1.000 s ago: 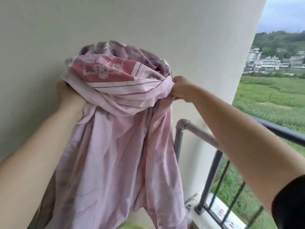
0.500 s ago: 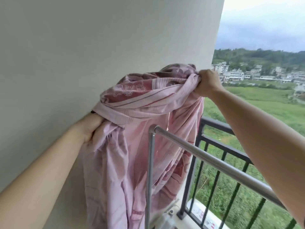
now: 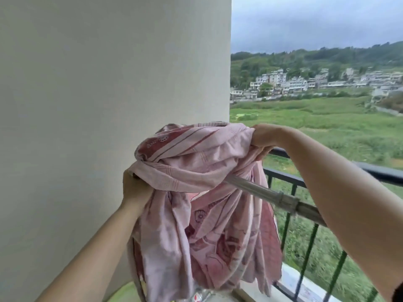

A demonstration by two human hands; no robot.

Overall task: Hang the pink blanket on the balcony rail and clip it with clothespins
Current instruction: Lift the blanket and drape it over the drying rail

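The pink blanket (image 3: 202, 192), patterned with darker red flowers and stripes, is bunched and draped over the left end of a silver metal rail (image 3: 263, 194). Its folds hang down on both sides and hide the rail's corner. My left hand (image 3: 135, 188) grips the bunched cloth at the rail's left end, near the wall. My right hand (image 3: 261, 138) clutches the blanket's upper edge, held above and beyond the rail. No clothespins are in view.
A pale wall (image 3: 109, 83) fills the left half, close to my left hand. Behind the silver rail runs a dark balcony railing (image 3: 381, 171) with vertical bars. Beyond it lie green fields and distant houses. A white ledge (image 3: 292, 280) runs along the balcony floor.
Both hands have lowered the blanket from in front of the wall down onto the silver rail, and the cloth now drapes over its left end. The view has swung right.
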